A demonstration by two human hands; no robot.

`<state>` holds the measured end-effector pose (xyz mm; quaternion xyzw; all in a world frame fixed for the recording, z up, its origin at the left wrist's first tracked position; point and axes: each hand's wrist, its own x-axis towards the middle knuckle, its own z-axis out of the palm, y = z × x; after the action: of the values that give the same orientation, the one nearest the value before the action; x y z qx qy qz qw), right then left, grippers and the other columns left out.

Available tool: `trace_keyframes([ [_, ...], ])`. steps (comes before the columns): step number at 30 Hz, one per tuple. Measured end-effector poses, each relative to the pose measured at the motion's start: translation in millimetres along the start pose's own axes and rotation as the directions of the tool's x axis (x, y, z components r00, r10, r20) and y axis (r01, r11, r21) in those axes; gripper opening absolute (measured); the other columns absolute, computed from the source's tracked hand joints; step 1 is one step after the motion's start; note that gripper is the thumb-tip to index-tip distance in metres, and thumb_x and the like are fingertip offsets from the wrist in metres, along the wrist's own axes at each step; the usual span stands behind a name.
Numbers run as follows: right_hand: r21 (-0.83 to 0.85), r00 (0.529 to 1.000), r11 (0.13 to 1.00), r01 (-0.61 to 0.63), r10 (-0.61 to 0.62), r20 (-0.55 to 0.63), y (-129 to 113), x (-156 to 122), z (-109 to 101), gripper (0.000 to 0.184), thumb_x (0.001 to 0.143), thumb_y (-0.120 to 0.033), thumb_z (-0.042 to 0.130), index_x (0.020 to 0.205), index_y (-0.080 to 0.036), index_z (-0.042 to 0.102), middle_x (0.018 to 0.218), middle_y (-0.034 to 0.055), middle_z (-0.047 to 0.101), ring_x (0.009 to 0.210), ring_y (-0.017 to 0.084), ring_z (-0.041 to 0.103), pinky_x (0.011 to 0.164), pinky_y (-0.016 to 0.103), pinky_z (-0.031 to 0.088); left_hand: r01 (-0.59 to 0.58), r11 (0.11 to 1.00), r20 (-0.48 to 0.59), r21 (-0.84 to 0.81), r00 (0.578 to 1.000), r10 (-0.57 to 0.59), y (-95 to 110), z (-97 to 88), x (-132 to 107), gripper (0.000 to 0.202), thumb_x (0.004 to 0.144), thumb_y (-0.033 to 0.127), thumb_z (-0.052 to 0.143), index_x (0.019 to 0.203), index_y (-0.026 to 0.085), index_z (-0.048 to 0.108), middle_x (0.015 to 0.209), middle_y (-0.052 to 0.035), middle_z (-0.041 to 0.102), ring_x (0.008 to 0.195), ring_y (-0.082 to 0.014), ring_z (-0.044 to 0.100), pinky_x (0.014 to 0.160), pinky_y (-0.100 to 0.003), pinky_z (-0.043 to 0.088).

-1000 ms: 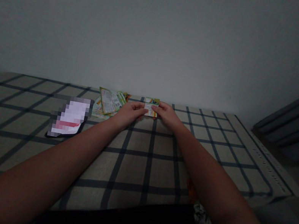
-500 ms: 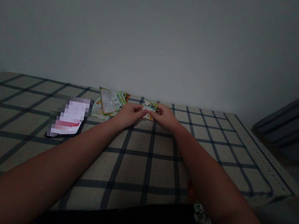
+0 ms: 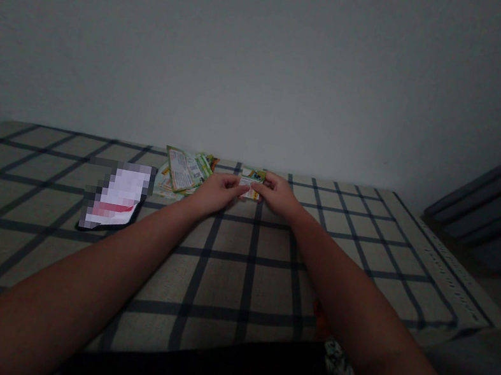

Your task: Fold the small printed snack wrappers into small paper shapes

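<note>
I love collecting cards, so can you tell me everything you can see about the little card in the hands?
The small card is a thin rectangle, seemingly paper, white in the middle with green and yellow print on top, too small to read. It faces the camera, low over the checked cloth at the far side. The left hand pinches its left edge, the right hand its right edge. To its left, apart, lie similar cards.
</note>
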<state>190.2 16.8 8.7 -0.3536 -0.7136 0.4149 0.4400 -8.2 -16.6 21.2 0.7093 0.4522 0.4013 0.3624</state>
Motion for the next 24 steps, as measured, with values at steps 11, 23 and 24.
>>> trace_keyframes([
  [11, 0.201, 0.996, 0.979, -0.033, 0.05, -0.08, -3.5, 3.8, -3.3, 0.049, 0.074, -0.065, 0.077, 0.084, -0.018, 0.068, 0.077, 0.0015, 0.064, 0.072, 0.015, 0.056, 0.067, 0.029, 0.043, 0.122, 0.915, 0.103, -0.385, 0.991, -0.089, -0.8, 9.5, 2.3, 0.045, 0.069, 0.06, 0.083, 0.073, 0.016, 0.07, 0.066, -0.0016, 0.065, 0.055, -0.0101, 0.049, 0.055, -0.024, 0.037],
  [23, 0.198, 0.988, 0.978, -0.063, 0.09, -0.129, -7.4, 2.2, -2.8, 0.054, 0.075, -0.071, 0.073, 0.073, -0.019, 0.064, 0.068, 0.0008, 0.059, 0.065, 0.014, 0.053, 0.06, 0.027, 0.042, 0.104, 0.895, 0.076, -0.434, 0.994, -0.078, -4.3, 8.0, 3.1, 0.04, 0.074, 0.054, 0.083, 0.077, 0.016, 0.073, 0.07, -0.0043, 0.07, 0.053, -0.0097, 0.052, 0.055, -0.025, 0.043],
  [24, 0.172, 0.985, 0.983, -0.066, 0.091, -0.144, -7.5, 2.3, -3.0, 0.054, 0.076, -0.072, 0.072, 0.071, -0.019, 0.062, 0.067, 0.0006, 0.058, 0.064, 0.014, 0.052, 0.06, 0.027, 0.041, 0.112, 0.879, 0.076, -0.464, 0.993, -0.086, -6.1, 8.8, 3.8, 0.041, 0.074, 0.055, 0.082, 0.079, 0.015, 0.074, 0.072, -0.0052, 0.071, 0.055, -0.0105, 0.053, 0.056, -0.026, 0.045],
])
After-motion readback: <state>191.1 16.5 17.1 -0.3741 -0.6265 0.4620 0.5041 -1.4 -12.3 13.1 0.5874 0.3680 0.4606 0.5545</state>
